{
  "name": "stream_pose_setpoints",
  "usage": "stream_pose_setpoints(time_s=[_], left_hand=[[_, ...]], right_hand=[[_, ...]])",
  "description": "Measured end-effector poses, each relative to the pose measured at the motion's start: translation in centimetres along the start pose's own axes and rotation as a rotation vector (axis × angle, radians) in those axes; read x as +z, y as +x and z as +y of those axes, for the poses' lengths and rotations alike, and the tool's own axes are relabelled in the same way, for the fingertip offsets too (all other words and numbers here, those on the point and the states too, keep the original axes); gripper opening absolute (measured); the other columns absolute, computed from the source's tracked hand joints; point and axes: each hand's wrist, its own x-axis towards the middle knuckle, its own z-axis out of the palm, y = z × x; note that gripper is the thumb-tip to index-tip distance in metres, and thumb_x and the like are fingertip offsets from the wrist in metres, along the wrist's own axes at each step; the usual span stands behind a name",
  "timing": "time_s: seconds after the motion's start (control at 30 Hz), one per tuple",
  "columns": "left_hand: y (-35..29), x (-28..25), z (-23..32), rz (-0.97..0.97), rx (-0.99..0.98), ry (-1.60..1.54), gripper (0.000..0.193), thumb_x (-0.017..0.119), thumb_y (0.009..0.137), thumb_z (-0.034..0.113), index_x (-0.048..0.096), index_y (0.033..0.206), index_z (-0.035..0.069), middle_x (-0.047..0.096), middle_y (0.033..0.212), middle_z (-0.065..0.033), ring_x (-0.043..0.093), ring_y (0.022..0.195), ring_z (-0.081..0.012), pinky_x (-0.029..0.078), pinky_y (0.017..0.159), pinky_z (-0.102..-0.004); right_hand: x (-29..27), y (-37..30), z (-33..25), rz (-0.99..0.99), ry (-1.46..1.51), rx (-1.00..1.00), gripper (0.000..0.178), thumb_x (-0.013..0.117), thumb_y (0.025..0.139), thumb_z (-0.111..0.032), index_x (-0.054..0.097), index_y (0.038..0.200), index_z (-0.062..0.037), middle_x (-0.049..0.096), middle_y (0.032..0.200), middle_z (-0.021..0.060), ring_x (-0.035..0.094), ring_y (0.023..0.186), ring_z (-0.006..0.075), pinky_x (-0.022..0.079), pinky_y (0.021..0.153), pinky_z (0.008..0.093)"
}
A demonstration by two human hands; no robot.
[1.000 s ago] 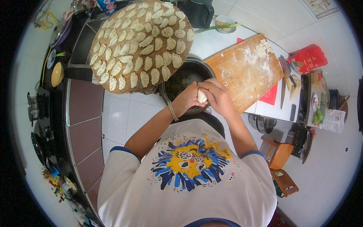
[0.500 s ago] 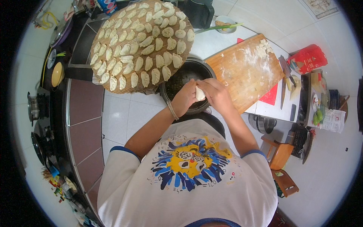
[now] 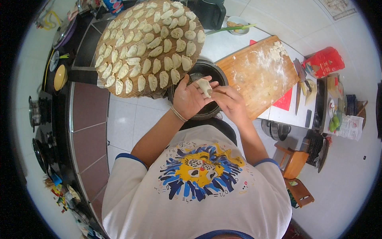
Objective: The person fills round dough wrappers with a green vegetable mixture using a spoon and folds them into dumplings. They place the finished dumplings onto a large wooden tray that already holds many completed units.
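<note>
A pale dumpling [image 3: 205,87] lies across the outstretched fingers of my left hand [image 3: 189,98], whose palm faces up and which holds it from below. From the right, my right hand [image 3: 230,102] has its fingers closed in a pinch at the dumpling's near end. One end of the dumpling looks darker and partly unsealed. Both hands are over a dark round pot [image 3: 217,73], which they partly hide. To the upper left, a round wooden board [image 3: 113,42] carries rows of folded dumplings [image 3: 163,79].
A floured wooden cutting board [image 3: 254,81] with dough pieces [image 3: 277,48] on it stands right of the pot. Beyond its right edge lie a knife [image 3: 297,99] and a red bag [image 3: 324,62]. A green onion [image 3: 232,28] and a small bowl [image 3: 238,24] are at the back.
My left hand has unfolded from around the dumpling and turned palm up. The dumpling now lies along its fingers, slightly farther away. My right hand has moved a little right and nearer.
</note>
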Motion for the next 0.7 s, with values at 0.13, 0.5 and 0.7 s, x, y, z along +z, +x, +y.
stream_pose_setpoints(time_s=[0.13, 0.5, 0.7], left_hand=[[-0.1, 0.9, -0.5, 0.092, 0.021, 0.017, 0.065, 0.027, 0.094, 0.051, 0.044, 0.126, -0.003, 0.048, 0.126, -0.0250, 0.043, 0.122, -0.0327, 0.030, 0.105, -0.0464], [0.0, 0.6, -1.6, 0.100, 0.159, 0.229, 0.061, 0.030, 0.095, 0.048, 0.045, 0.122, -0.005, 0.049, 0.123, -0.0231, 0.044, 0.119, -0.0318, 0.032, 0.104, -0.0436], [-0.7, 1.2, -1.0, 0.113, 0.067, 0.185, 0.063, 0.025, 0.096, 0.048, 0.044, 0.123, -0.005, 0.051, 0.119, -0.0213, 0.048, 0.114, -0.0296, 0.034, 0.102, -0.0426]], right_hand=[[0.3, 0.1, -0.3, 0.022, -0.022, 0.013, 0.015, 0.067, 0.071, 0.003, 0.066, 0.085, -0.0035, 0.062, 0.086, 0.0104, 0.061, 0.078, 0.0252, 0.049, 0.065, 0.0308], [1.2, -0.8, -1.5, 0.074, 0.056, 0.420, 0.018, 0.063, 0.080, -0.002, 0.060, 0.097, -0.0046, 0.063, 0.079, 0.0119, 0.063, 0.065, 0.0275, 0.051, 0.057, 0.0318], [-0.6, 0.0, -0.8, -0.037, -0.025, 0.103, 0.018, 0.061, 0.078, -0.001, 0.062, 0.095, -0.0050, 0.065, 0.091, 0.0111, 0.064, 0.081, 0.0277, 0.052, 0.064, 0.0321]])
